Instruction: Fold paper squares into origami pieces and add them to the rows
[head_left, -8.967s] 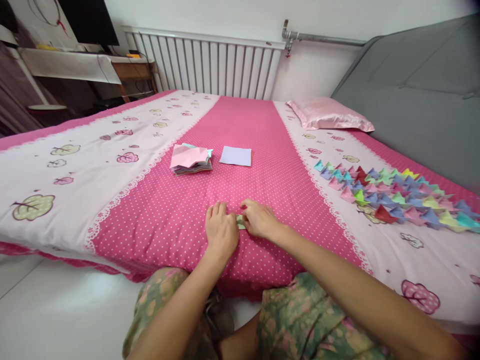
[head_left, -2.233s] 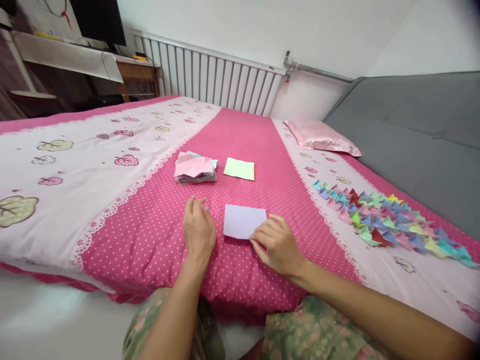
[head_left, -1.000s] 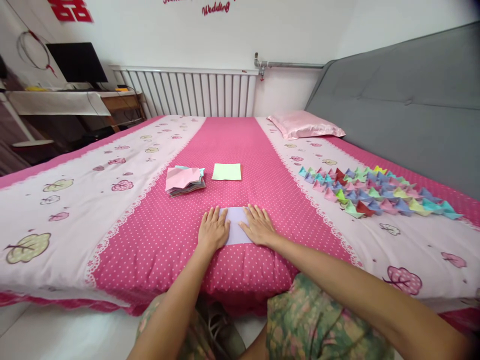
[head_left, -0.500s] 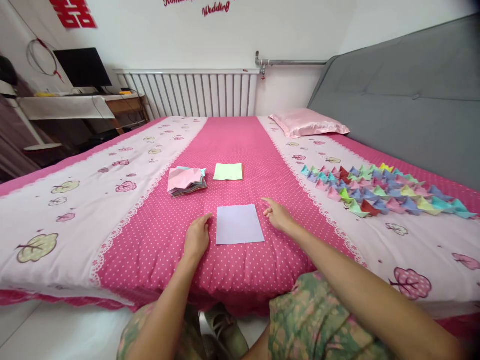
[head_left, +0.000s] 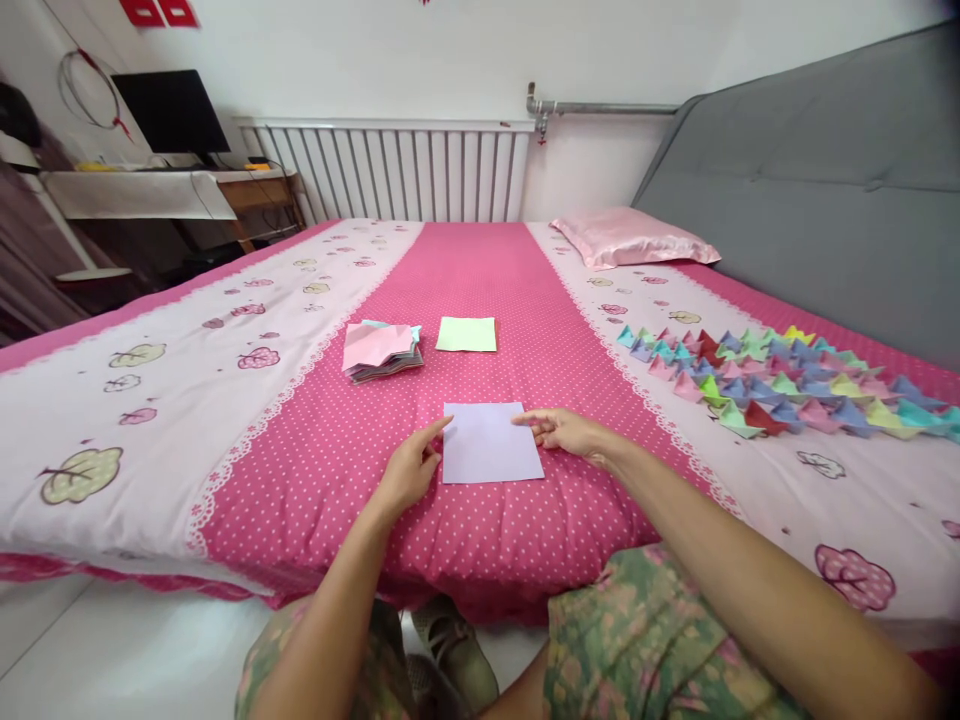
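Both hands open, gripping nothing: left hand (head_left: 409, 468) and right hand (head_left: 568, 432) flanked the lilac paper sheet (head_left: 490, 443), fingertips touching its upper corners, steadying it flat.

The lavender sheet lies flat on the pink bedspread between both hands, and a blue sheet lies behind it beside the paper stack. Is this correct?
Not quite: in the head view the sheet behind the lavender sheet is light green, not blue. The rest holds: bedspread, left hand, right hand, paper stack.
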